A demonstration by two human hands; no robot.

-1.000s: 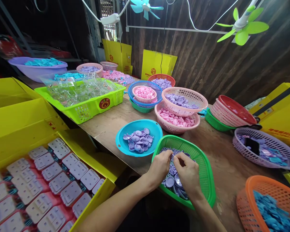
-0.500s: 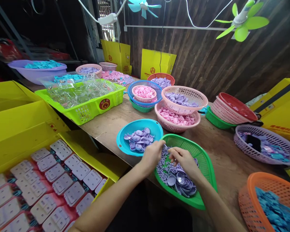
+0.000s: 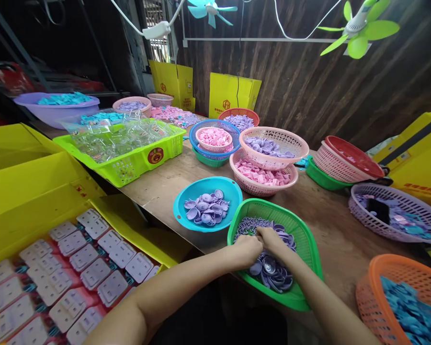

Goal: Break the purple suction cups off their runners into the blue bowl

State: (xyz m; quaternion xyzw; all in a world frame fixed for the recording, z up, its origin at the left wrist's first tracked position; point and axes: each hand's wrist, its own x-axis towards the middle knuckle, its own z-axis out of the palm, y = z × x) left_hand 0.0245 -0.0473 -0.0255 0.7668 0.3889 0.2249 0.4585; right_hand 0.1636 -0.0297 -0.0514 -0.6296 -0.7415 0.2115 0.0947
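Note:
My left hand (image 3: 249, 250) and my right hand (image 3: 269, 239) meet over the green basket (image 3: 307, 249), both with curled fingers. Whatever is between their fingers is hidden. Under them in the basket lie small thin purple plastic pieces (image 3: 249, 224) toward the far left side. Larger rounded purple pieces (image 3: 273, 275), like shallow cups, are heaped at the near side. Left of the basket, a blue bowl (image 3: 181, 201) holds more rounded purple cup-like pieces (image 3: 207, 207).
Behind stand stacked pink baskets (image 3: 296, 143) with purple and pink parts. A lime-green crate (image 3: 129, 170) of clear bags is at left, above a yellow carton (image 3: 39, 196) of packed sets. An orange basket (image 3: 366, 287) of blue parts stands at right. A green fan (image 3: 359, 31) hangs overhead.
My left hand has moved right and down over the green basket, and my right hand slightly left. They were apart and now touch. The bowls and baskets have stayed in place.

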